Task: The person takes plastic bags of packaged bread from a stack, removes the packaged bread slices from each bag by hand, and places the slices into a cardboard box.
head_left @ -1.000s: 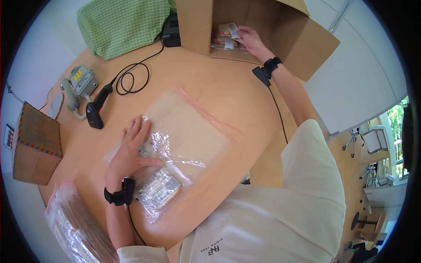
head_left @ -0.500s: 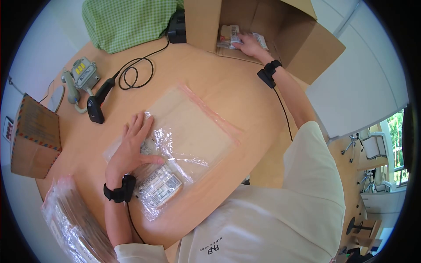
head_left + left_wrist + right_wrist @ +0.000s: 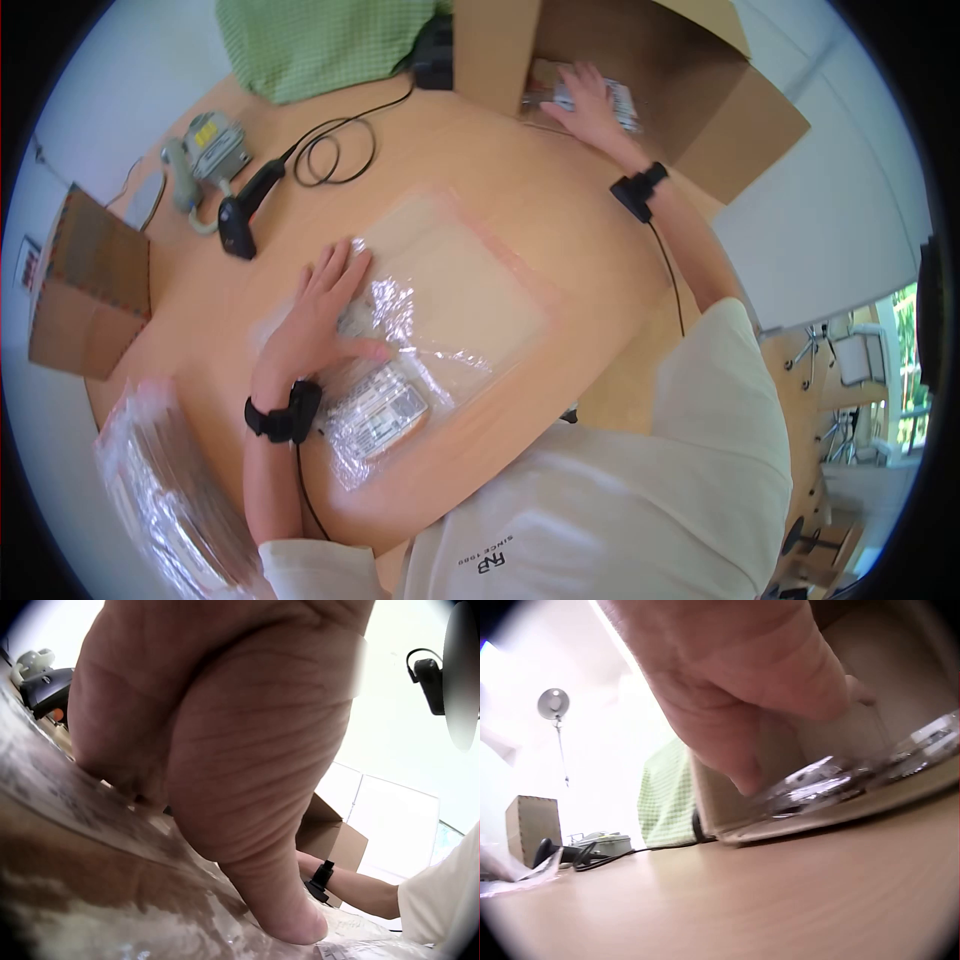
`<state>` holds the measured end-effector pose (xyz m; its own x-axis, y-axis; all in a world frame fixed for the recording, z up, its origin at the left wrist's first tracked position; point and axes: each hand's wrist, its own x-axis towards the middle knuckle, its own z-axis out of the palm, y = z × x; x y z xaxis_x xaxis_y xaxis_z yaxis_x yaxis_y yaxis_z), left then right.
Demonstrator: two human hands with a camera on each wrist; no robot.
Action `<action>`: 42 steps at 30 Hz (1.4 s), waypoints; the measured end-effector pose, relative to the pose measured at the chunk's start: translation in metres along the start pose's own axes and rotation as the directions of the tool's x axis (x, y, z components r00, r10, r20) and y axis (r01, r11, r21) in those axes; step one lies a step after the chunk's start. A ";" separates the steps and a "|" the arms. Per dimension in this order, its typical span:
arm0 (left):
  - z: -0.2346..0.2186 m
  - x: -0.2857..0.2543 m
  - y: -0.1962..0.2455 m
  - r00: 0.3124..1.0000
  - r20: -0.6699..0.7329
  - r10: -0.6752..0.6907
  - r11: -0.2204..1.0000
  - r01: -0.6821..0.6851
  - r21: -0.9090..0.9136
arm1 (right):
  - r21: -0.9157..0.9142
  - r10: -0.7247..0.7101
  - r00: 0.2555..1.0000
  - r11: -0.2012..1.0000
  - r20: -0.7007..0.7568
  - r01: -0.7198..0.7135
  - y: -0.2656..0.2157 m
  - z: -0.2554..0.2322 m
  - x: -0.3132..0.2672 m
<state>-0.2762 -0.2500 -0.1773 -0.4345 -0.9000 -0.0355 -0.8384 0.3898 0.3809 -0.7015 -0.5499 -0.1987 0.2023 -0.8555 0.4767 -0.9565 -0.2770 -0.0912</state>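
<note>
Clock positions refer to the head view, centred on the large clear bag (image 3: 480,290), with 12 o'clock at the top of the picture.

The bag lies flat on the worktop (image 3: 420,140); a pink strip runs along its edge at 1 to 3 o'clock. The left hand (image 3: 318,320) is at 9 o'clock, wide, palm down, with fingers extended and thumb set apart, resting on the clear film. The labelled packet (image 3: 380,410) is at 7 o'clock, just beside the thumb and wrapped in clear film. Whether it sits inside the bag or on top cannot be told.

The open carton (image 3: 735,125) stands at 1 o'clock, its opening facing the person. The right hand (image 3: 590,110) reaches into it, wide, fingers extended and spread, resting on the film-wrapped packets (image 3: 620,100) on the carton floor.

Surrounding items:
- 12 o'clock: black device (image 3: 434,55), against the carton.
- 11 o'clock: green checked cloth (image 3: 320,45).
- 10 o'clock: black handheld scanner (image 3: 245,210) with coiled cable (image 3: 322,160); grey unit (image 3: 218,145) near it.
- 9 o'clock: small box (image 3: 90,285) with striped edges.
- 8 o'clock: stack of clear bags (image 3: 170,490).
</note>
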 end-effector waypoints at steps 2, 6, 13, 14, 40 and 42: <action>-0.002 -0.001 0.002 1.000 -0.012 -0.013 1.000 0.013 -0.018 | 0.219 -0.310 0.930 0.911 -0.197 0.350 -0.011 -0.005 -0.011; 0.003 -0.004 -0.006 0.990 -0.138 0.038 0.996 -0.049 -0.076 | 0.605 -0.368 0.872 0.788 0.322 0.109 -0.080 -0.055 -0.063; -0.018 -0.031 -0.005 0.977 -0.167 -0.135 0.989 0.143 0.037 | 0.748 -0.687 0.643 0.611 0.339 0.258 -0.136 -0.076 -0.109; -0.020 -0.037 -0.003 0.966 -0.173 -0.193 0.980 0.197 0.003 | 0.754 -0.698 0.639 0.598 0.322 0.274 -0.139 -0.077 -0.109; -0.024 -0.087 -0.005 0.934 -0.247 -0.257 0.966 0.253 -0.048 | 0.695 -0.691 0.291 0.421 0.662 -0.583 -0.252 -0.095 -0.098; -0.028 -0.087 0.002 0.920 -0.208 -0.333 0.943 0.324 -0.076 | 0.684 -0.686 0.278 0.430 0.672 -0.589 -0.253 -0.086 -0.093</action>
<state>-0.2306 -0.1765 -0.1474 -0.0523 -0.9981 0.0323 -0.9065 0.0610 0.4178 -0.4967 -0.3625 -0.1450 0.8540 -0.3419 -0.3922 -0.3871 0.0860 -0.9180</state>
